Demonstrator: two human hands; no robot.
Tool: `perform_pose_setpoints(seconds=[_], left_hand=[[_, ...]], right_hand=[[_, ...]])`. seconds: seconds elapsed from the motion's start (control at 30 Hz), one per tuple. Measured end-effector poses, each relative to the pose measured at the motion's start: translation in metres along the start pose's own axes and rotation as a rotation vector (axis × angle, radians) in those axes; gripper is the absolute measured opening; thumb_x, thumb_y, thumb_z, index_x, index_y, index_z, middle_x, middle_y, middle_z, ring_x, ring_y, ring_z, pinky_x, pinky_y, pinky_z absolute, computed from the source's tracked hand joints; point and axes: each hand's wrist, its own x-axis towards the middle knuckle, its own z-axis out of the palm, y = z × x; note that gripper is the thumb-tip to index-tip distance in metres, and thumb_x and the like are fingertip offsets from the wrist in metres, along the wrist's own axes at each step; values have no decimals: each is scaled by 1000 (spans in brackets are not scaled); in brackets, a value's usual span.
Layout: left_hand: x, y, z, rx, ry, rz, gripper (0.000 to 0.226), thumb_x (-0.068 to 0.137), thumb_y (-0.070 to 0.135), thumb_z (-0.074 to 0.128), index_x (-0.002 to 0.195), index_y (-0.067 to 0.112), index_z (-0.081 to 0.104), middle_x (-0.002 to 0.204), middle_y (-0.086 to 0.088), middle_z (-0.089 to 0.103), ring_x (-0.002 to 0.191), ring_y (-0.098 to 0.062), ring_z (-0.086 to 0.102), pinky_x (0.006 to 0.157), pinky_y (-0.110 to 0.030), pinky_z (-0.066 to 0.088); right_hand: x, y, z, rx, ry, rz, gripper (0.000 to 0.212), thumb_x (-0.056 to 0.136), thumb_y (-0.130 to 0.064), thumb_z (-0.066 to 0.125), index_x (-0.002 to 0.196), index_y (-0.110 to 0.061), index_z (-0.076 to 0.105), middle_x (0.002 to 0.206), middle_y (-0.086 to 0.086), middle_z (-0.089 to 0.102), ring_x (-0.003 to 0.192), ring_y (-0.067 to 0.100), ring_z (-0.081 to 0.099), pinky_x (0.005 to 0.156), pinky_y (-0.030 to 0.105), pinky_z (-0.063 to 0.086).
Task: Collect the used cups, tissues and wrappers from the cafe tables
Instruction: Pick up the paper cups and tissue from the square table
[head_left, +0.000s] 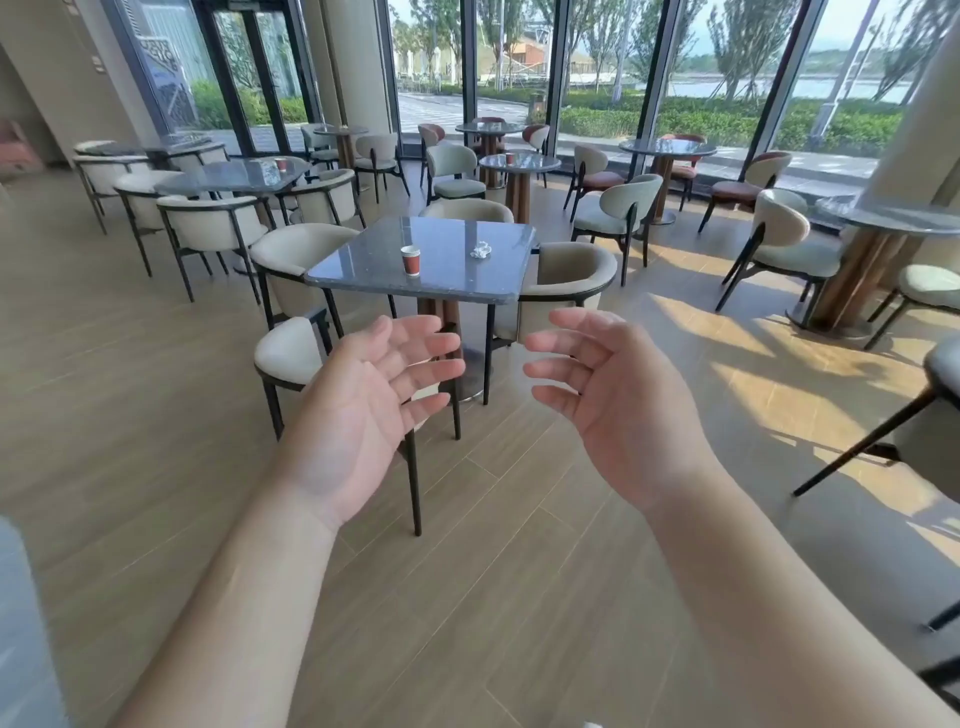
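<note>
Collection looks barely begun: a red paper cup (410, 260) stands toward the near edge of the square grey table (363, 273), a crumpled tissue (481, 250) lies apart from it toward the right edge; further cups wait on the left table (281, 164) and the round table (509, 158) behind. Left hand (358, 415) and right hand (618, 405) hover short of the table, palms facing, fingers spread, holding nothing.

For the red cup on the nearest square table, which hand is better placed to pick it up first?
Probably the left hand: the red cup stands toward the left half of the square table, more in line with it. The right hand lines up better with the crumpled tissue. Both hands are open and empty.
</note>
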Motion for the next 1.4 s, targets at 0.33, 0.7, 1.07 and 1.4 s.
perform_pose_setpoints(seconds=[0.33,0.7,1.07,1.4], left_hand=[[159,-45,78,71,44,-52,36,76,51,65,98,27,80,113,-4,75,105,-19,72,80,-30,55],[275,-80,126,55,97,-62,29,86,40,56,99,23,75,107,-3,76,99,-17,72,84,-34,51],[373,-105,82,22,151,-49,28,86,39,57,100,23,75,106,-4,76,98,-16,72,85,-35,51],[532,-115,-8,-22,141,-59,30,85,40,56,102,23,73,107,-1,75,97,-13,72,84,-33,49]], right_hand=[[141,-33,-112,55,12,10,24,86,-27,51,94,-20,73,93,8,75,78,20,70,65,27,55],[242,-53,-184,75,-30,7,28,85,-28,50,101,-17,70,98,9,74,83,22,69,69,29,55],[353,-11,-185,61,-20,85,30,83,-28,54,103,-13,70,96,10,75,81,22,69,68,30,56],[520,35,-147,-34,-9,106,26,84,-29,54,98,-16,70,96,10,74,78,21,69,68,28,55]])
